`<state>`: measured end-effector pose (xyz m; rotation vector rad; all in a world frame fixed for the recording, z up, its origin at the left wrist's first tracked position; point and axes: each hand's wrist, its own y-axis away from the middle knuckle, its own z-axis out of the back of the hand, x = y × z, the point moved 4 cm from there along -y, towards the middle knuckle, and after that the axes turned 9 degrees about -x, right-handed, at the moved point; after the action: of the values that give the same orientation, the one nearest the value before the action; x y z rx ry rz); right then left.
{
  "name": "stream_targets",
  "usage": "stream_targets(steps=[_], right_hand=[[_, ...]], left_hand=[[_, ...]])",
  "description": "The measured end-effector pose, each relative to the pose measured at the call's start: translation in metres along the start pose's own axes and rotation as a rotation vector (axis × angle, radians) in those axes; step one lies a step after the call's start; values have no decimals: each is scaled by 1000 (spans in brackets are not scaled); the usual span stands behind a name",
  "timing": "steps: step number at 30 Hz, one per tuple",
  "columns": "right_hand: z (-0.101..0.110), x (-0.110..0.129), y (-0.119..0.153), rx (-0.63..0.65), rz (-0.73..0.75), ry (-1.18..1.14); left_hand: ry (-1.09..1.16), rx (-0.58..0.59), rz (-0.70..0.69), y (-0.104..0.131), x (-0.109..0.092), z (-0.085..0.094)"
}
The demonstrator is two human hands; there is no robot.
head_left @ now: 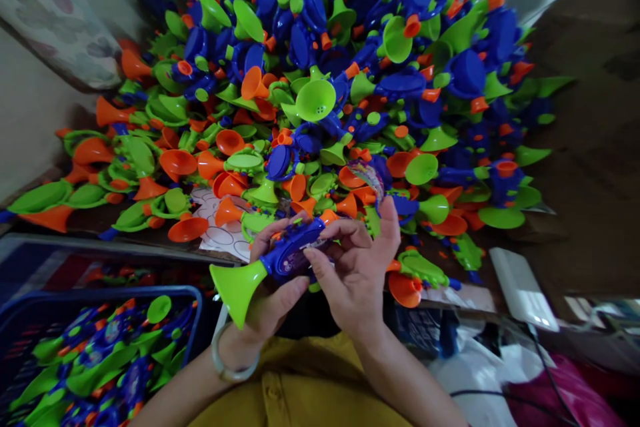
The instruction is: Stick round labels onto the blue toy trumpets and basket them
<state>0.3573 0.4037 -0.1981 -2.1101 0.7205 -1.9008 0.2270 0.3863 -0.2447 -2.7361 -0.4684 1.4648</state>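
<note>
Together on the blue-green toy trumpet, left hand and right hand.

The light is rather dim and cool. On the right, the brown flat surface sinks into darkness, and at the near left the dark-blue plastic basket is only weakly lit. The white rectangular plastic device at the right carries a pale glare. The wide lens stretches shapes toward both sides. On the blue plastic toy trumpet with green bell, the small print is too soft for reading.
</note>
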Motion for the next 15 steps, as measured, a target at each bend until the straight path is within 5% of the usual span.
stream_targets(steps=[15], right_hand=[[-3,0,-3,-15,28,38]], left_hand=[[-49,-112,59,2,11,8]])
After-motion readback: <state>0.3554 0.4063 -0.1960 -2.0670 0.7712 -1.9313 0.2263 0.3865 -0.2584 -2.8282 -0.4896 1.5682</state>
